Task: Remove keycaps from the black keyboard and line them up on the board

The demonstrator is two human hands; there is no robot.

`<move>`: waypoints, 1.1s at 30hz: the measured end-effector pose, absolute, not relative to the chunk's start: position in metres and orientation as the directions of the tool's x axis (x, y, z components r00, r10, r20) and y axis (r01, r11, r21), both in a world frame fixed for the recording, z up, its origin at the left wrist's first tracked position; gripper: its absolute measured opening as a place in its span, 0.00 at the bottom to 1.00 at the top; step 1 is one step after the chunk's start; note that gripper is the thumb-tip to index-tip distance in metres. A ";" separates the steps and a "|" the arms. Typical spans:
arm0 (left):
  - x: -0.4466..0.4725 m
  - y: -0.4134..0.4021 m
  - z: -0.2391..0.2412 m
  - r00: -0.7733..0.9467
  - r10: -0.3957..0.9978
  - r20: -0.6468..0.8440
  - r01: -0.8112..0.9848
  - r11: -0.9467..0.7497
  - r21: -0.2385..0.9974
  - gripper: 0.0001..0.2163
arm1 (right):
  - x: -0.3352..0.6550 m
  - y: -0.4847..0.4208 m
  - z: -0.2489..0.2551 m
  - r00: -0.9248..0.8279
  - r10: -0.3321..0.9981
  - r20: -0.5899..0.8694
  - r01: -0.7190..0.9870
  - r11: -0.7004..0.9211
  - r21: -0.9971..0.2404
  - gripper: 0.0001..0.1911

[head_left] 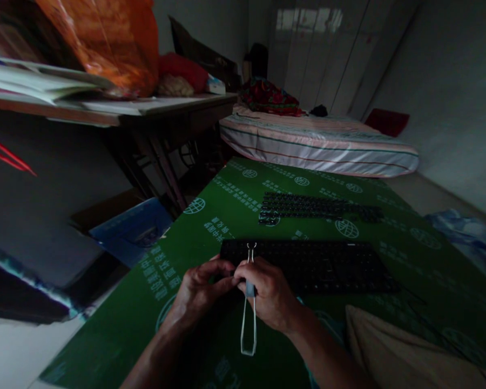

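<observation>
My right hand (267, 289) is closed around a wire keycap puller (248, 329). Its hooked wire tips point away from me over the left part of a black keyboard (332, 267), and its wire loop hangs toward me. My left hand (206, 283) is beside it, at the keyboard's left end. Its thumb and forefinger are pinched together against my right fingertips; whatever small thing is between them is hidden. Beyond the keyboard, loose black keycaps (308, 205) lie in rows on the green board (194, 237).
A brown cloth (392, 346) lies at the near right, by the keyboard's cable. To the left stands a table (146, 105) with an orange bag (113, 43) on it and a blue box (133, 229) below. A mattress (319, 143) is past the board's far edge.
</observation>
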State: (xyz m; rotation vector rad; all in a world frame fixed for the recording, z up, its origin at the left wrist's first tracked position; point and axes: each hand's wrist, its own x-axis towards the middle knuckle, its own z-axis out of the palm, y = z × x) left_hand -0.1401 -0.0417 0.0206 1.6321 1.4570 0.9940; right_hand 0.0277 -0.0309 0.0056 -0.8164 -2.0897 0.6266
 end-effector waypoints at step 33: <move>-0.144 -0.037 0.004 0.099 0.994 0.040 0.566 -0.089 0.820 0.07 | 0.115 0.124 -0.040 -0.284 0.890 0.356 0.591 0.455 -0.666 0.11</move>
